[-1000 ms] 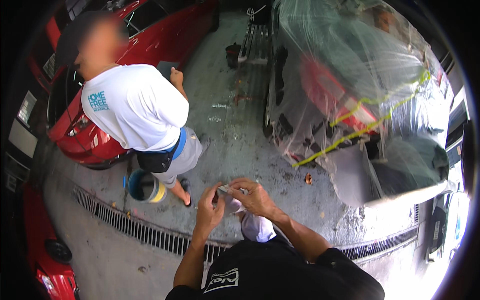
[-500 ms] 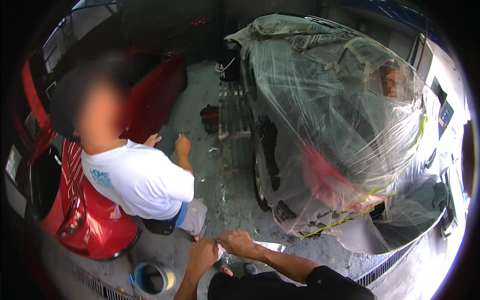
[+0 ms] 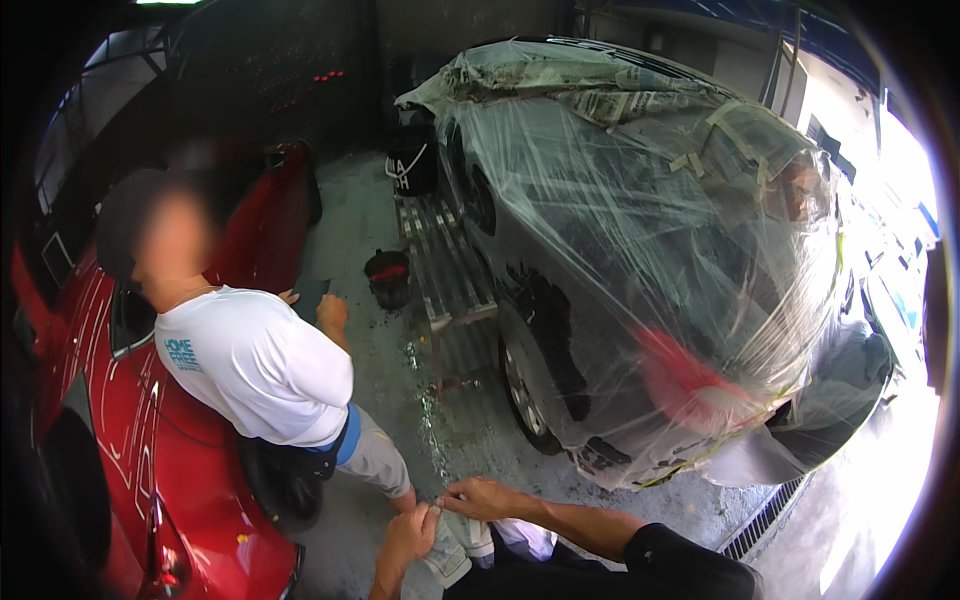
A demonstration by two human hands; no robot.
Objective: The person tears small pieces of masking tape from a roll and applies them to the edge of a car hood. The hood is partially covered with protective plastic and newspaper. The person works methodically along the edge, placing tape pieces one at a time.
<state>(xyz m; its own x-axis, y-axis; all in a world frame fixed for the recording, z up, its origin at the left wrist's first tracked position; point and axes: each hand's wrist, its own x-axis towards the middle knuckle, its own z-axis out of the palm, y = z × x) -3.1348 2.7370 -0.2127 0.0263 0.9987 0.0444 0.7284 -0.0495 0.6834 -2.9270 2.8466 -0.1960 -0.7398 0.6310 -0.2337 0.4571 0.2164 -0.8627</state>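
Low in the middle, my left hand (image 3: 409, 536) and my right hand (image 3: 477, 498) are close together, fingertips almost touching. Both have their fingers pinched; whatever lies between them is too small to make out. Under my right forearm shows a crumpled, shiny white sheet (image 3: 527, 541), and whether a hand grips it is hidden. Pale grey fabric (image 3: 449, 562) lies below the hands. To the left stands a co-worker in a white T-shirt (image 3: 250, 365), holding a thin dark sheet (image 3: 313, 293) in both hands, well apart from mine.
At right stands a car wrapped in clear plastic film (image 3: 640, 240), its wheel (image 3: 525, 385) exposed. A glossy red car (image 3: 200, 510) fills the left. Between them are a slatted metal bench (image 3: 450, 265), a black bucket (image 3: 412, 165) and a dark red-stained pail (image 3: 388, 280). A floor grate (image 3: 765, 520) lies at lower right.
The view has shifted, so the wrapped car's wheel shows more and the blue bucket at lower left is out of sight. My hands stay together; the white sheet now shows closer beneath my right forearm.
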